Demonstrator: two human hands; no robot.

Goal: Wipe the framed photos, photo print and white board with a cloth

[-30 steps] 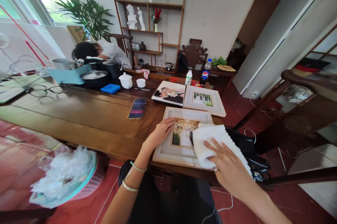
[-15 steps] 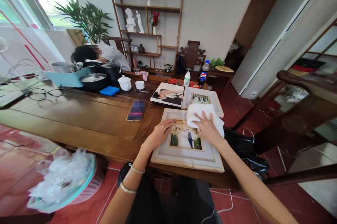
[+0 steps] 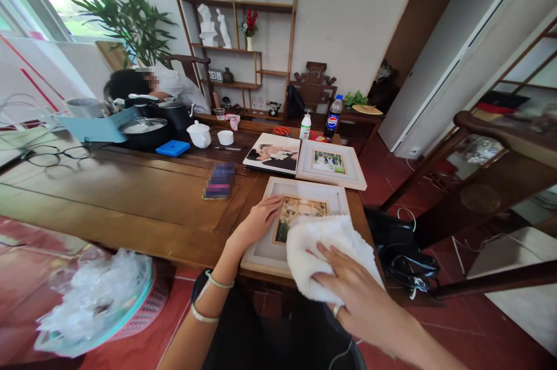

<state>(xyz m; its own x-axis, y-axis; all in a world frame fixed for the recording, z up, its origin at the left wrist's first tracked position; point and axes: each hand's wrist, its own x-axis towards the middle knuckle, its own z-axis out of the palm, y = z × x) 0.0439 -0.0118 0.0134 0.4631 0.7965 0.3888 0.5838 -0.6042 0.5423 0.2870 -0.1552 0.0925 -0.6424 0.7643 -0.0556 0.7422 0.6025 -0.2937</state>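
Observation:
A white picture frame with a photo in its middle lies flat at the table's front edge. My left hand rests on the frame's left side, fingers stretched out and holding nothing. With my right hand I grip a white towel, pressed over the frame's lower right part. The towel hides that corner and part of the photo. Behind it lies a second white picture frame, and to its left a photo album with a picture on its cover.
A phone lies left of the frame on the wooden table. Farther back stand a white bottle, a cola bottle and a lidded white cup. A basket with plastic bags is on the floor. Someone leans on the far table edge.
My right hand has moved the towel from the frame's upper right corner down toward its lower right, nearer to me. My left hand stays on the frame's left side.

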